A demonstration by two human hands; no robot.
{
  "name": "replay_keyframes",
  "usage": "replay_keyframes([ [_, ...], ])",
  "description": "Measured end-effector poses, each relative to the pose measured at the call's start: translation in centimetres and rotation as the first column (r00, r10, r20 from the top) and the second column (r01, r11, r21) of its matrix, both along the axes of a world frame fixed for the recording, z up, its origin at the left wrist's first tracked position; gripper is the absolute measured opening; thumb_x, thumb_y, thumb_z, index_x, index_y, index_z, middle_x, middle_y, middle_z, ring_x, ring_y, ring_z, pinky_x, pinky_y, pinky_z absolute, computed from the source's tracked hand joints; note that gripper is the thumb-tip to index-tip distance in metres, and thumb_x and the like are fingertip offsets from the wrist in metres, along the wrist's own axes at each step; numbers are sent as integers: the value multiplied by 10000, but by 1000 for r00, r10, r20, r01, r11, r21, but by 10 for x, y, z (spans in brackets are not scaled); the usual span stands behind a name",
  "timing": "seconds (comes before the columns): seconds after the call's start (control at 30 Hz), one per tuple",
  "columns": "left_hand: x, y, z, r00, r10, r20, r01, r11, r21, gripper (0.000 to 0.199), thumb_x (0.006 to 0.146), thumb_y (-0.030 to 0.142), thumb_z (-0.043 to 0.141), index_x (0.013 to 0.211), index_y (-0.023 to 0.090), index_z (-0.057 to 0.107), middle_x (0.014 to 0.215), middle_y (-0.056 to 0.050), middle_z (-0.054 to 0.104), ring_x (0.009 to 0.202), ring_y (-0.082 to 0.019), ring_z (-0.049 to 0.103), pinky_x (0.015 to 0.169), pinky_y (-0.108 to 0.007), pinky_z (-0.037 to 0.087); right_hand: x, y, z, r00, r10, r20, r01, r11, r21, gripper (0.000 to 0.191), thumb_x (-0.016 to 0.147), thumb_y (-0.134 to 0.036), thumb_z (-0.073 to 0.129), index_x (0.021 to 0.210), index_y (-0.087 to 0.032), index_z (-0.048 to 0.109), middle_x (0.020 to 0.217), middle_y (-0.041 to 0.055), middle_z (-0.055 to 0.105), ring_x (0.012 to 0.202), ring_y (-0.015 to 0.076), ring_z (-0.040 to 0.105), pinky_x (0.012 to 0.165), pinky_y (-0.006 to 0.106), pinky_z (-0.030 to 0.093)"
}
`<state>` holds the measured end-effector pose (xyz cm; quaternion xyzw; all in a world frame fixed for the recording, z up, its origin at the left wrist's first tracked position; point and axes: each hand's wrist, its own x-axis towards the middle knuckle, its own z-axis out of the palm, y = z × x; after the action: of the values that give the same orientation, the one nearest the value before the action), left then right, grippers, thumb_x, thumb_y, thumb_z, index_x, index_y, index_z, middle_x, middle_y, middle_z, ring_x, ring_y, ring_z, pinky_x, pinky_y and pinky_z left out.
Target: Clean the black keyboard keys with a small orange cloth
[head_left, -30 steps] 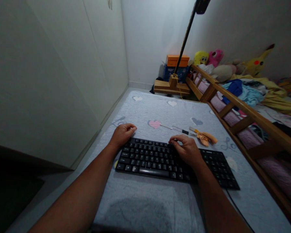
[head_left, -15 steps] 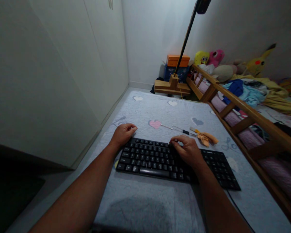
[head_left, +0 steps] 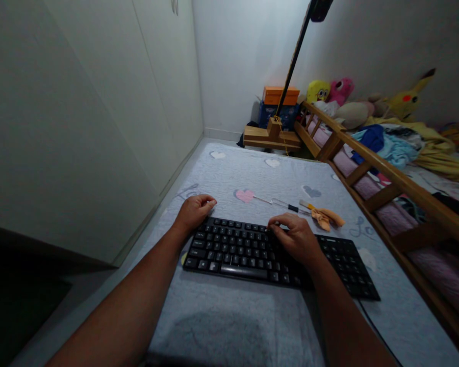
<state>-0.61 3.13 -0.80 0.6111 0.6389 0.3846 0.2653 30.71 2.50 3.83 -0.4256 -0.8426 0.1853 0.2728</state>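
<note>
A black keyboard [head_left: 235, 250] lies across the patterned bed cover, with its cable running off to the lower right. My left hand [head_left: 193, 211] rests by its upper left corner, fingers curled closed; what they hold, if anything, is hidden. Over the right part of the top rows, my right hand [head_left: 294, 237] has thumb and index finger pinched together at the keyboard's back edge. Whatever sits in that pinch is too small and dark to name. Beyond the keyboard lie a thin wire tool with a black grip [head_left: 292, 208], a small brush [head_left: 305, 204] and an orange cloth [head_left: 325, 218].
The bed cover [head_left: 229, 316] with heart prints spreads under everything. A white cabinet [head_left: 99, 112] stands along the left. On the right runs a wooden bed rail [head_left: 398, 178], with clothes and plush toys [head_left: 340, 92] behind it. A pole on a wooden base [head_left: 273, 133] stands at the far end.
Almost nothing differs. The right hand's fingertips have shifted very slightly at the keyboard's back edge; the left hand and keyboard stay put.
</note>
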Motion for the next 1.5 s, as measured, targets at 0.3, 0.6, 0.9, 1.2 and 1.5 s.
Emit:
replay_keyframes([
  [0.3, 1, -1, 1, 1000, 6, 18, -6, 1000, -9, 378, 803, 488, 554, 824, 153, 727, 721, -41, 693, 677, -201, 604, 662, -312, 427, -1, 1, -2, 999, 0, -33, 0, 1000, 14, 159, 862, -185, 581, 830, -211, 735, 806, 49, 754, 786, 214, 690, 758, 328, 490],
  [0.6, 0, -1, 0, 1000, 1, 7, -1, 1000, -5, 375, 808, 482, 554, 836, 153, 732, 722, -37, 696, 679, -199, 607, 671, -313, 429, 1, 5, -9, 998, -23, -66, 26, 999, 46, 172, 871, -191, 571, 850, -212, 741, 834, 54, 769, 810, 231, 708, 773, 353, 506],
  [0.9, 0, 0, 0, 1000, -2, -6, 2, 1000, -12, 376, 801, 482, 547, 838, 154, 728, 725, -42, 701, 683, -201, 606, 667, -313, 426, -2, 5, -14, 996, -25, -85, 29, 998, 49, 181, 884, -191, 567, 853, -219, 744, 837, 54, 771, 813, 226, 705, 772, 353, 507],
  [1.2, 0, -1, -2, 1000, 4, 20, -4, 1000, -2, 367, 813, 472, 558, 842, 151, 732, 708, -32, 691, 643, -185, 591, 645, -305, 422, -10, 3, -14, 996, 14, -92, -7, 997, 75, 175, 882, -167, 580, 869, -223, 745, 842, 53, 767, 820, 221, 700, 794, 351, 504],
  [1.5, 0, 0, -3, 1000, 1, 6, -1, 1000, 6, 354, 814, 467, 561, 829, 157, 733, 725, -35, 703, 673, -194, 610, 659, -305, 425, -12, 2, -13, 998, 35, -50, -32, 997, 67, 169, 890, -149, 595, 886, -231, 742, 852, 47, 753, 836, 214, 683, 790, 338, 494],
])
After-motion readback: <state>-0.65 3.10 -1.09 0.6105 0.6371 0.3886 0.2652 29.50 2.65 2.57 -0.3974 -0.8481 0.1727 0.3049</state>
